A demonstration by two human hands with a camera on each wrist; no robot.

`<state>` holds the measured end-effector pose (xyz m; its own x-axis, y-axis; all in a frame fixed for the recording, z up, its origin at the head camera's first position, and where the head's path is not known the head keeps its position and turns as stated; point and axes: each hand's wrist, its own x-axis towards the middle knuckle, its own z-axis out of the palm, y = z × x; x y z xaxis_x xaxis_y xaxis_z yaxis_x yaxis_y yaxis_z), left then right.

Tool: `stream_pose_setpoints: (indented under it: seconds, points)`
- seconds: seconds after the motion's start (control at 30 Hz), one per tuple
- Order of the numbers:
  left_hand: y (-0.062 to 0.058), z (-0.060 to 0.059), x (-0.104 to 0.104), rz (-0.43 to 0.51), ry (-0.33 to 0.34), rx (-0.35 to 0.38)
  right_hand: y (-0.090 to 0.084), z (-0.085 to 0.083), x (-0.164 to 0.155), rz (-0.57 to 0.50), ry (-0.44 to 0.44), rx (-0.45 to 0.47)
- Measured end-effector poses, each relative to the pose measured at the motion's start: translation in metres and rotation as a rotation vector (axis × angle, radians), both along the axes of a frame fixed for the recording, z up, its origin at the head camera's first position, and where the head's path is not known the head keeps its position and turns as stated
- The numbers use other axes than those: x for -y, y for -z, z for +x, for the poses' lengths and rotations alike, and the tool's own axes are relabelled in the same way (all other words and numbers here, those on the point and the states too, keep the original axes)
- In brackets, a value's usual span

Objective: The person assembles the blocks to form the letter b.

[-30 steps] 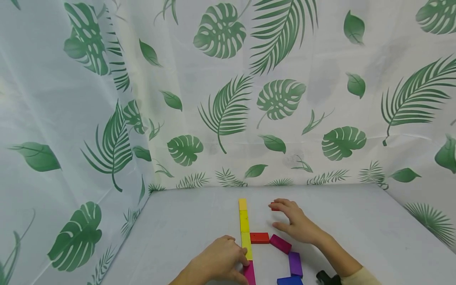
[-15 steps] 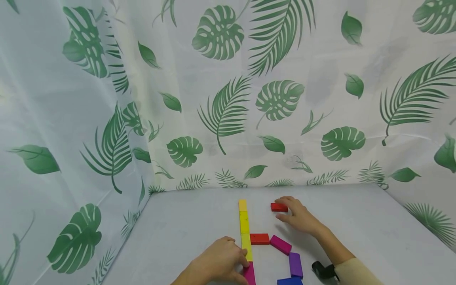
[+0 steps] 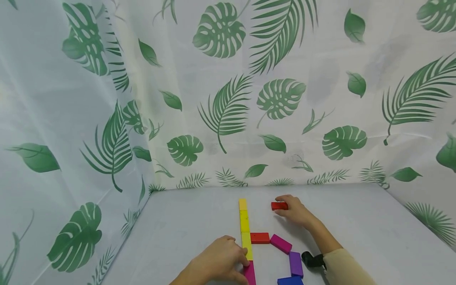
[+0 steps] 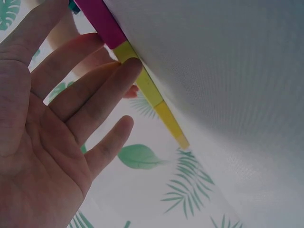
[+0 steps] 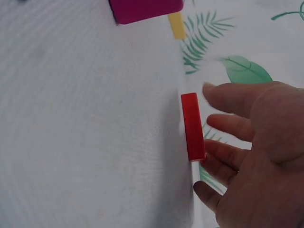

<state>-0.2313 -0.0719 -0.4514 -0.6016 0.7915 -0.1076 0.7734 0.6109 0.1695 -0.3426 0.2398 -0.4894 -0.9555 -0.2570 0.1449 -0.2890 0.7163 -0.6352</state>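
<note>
White curtain [image 3: 228, 99] printed with green palm and monstera leaves fills the upper two thirds of the head view and wraps the left side; below it lies a pale grey table [image 3: 185, 229]. Item one: a column of three yellow blocks [image 3: 244, 227] laid end to end, running from lower centre toward the backdrop, continued at the bottom edge by a magenta block [image 3: 250, 274]. Item two: a red block [image 3: 259, 238] lying crosswise, touching the right side of the lowest yellow piece. Item three: a second magenta block [image 3: 280, 244] set at a slant just right of that, then a purple block [image 3: 295, 264] and a blue block [image 3: 289, 281] at the bottom edge. Item four: a loose red block [image 3: 279, 206], well apart from the column, right of its far end. Right hand [image 3: 295, 211] has fingers and thumb curled lightly at this loose red block, touching its right end; a second ago the same hand was spread flat above it, and the wrist has since slid farther up the frame. Left hand [image 3: 217, 263], lower centre, rests flat with relaxed straight fingers, fingertips [image 4: 128, 71] touching the lowest yellow piece beside its join with the magenta one; its position is unchanged. A cream sleeve [image 3: 343, 271] shows at lower right.
</note>
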Motion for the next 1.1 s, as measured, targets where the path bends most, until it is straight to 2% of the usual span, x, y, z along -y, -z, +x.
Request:
stream_pose_setpoints:
  seconds: [0.2, 0.47, 0.83, 1.1]
  points:
    - [-0.0007, 0.0011, -0.0009, -0.015, -0.006, -0.007, 0.0038, 0.0023, -0.0041, 0.049, 0.021, 0.04]
    - [0.0009, 0.0003, -0.0013, -0.01, -0.005, 0.008, 0.0066, 0.0012, -0.0061, 0.101, 0.032, -0.041]
    - [-0.0009, 0.0007, -0.0013, -0.008, -0.011, 0.013, 0.0008, 0.0052, -0.0063, 0.103, 0.068, 0.001]
    - [0.0001, 0.0014, -0.0013, -0.01, -0.005, -0.001, -0.0022, 0.0097, -0.007, 0.113, 0.048, 0.004]
